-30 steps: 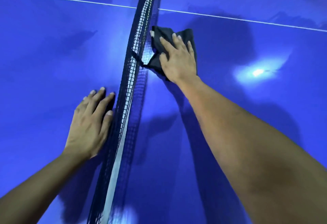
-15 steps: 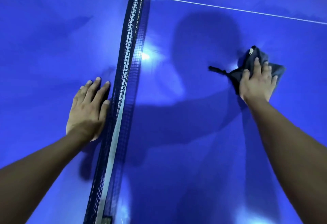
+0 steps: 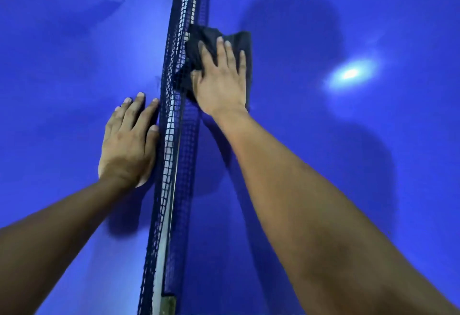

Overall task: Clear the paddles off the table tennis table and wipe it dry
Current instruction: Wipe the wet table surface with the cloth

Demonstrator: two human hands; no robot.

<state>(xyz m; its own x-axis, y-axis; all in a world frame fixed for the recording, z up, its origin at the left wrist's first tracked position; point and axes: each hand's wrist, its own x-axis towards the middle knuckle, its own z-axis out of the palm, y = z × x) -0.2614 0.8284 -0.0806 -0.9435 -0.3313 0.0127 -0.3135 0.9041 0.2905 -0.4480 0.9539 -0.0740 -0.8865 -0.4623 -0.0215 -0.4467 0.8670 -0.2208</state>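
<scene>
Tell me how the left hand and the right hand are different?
The left hand lies bare on the table tennis table; the right hand presses a dark cloth under its palm. The left hand is left of the net; the right hand is on the other side. The right hand reaches farther along the net than the left hand. Both lie flat with straight fingers, close beside the net.

Cloth (image 3: 239,41) on table (image 3: 323,165) right of net (image 3: 174,115), touching it; left hand (image 3: 129,145) opposite side
</scene>
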